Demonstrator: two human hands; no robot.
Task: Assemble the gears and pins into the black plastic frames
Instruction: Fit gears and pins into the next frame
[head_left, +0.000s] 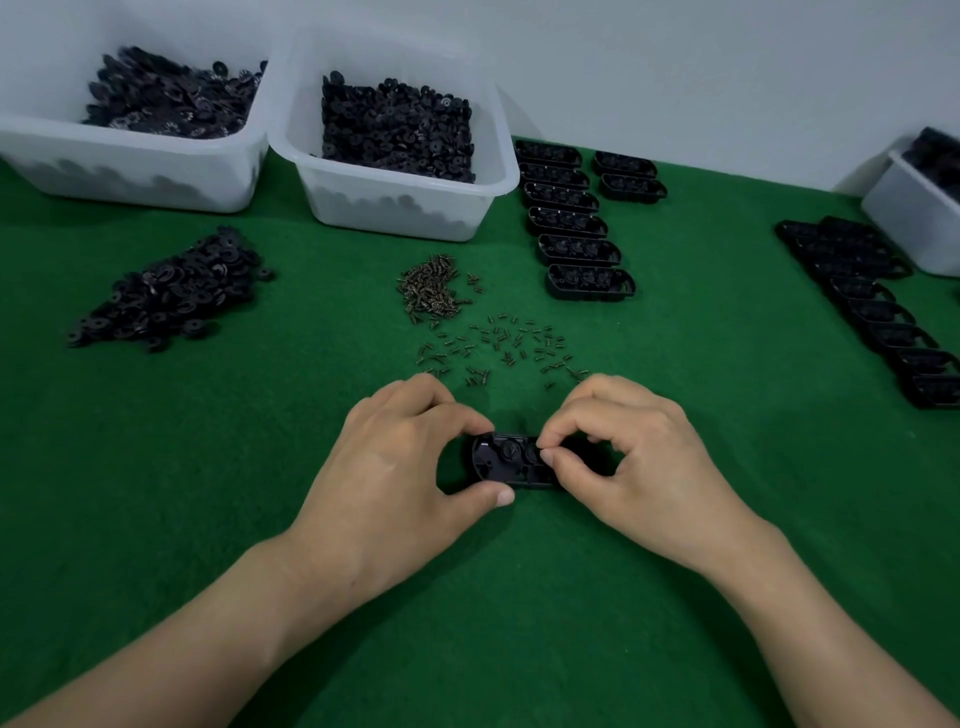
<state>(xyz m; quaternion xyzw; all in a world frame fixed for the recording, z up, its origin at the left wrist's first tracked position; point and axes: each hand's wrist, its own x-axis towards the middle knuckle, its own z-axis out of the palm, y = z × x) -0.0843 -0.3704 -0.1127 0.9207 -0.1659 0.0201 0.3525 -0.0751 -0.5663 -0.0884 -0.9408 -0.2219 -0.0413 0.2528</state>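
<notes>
three bins (395, 208); two hands (400, 467); one gear pile (171, 293).

Head view looks forward and down, close over the green table (467, 649).

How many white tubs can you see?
3: left tub and middle tub side by side at the back, right tub cut off at the picture's edge. Others may be hidden.

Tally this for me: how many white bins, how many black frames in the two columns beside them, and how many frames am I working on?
White translucent plastic bins: 3
Black oval plastic frames in the two columns: 8
Black plastic frame gripped by the left hand: 1
Total: 12
</notes>
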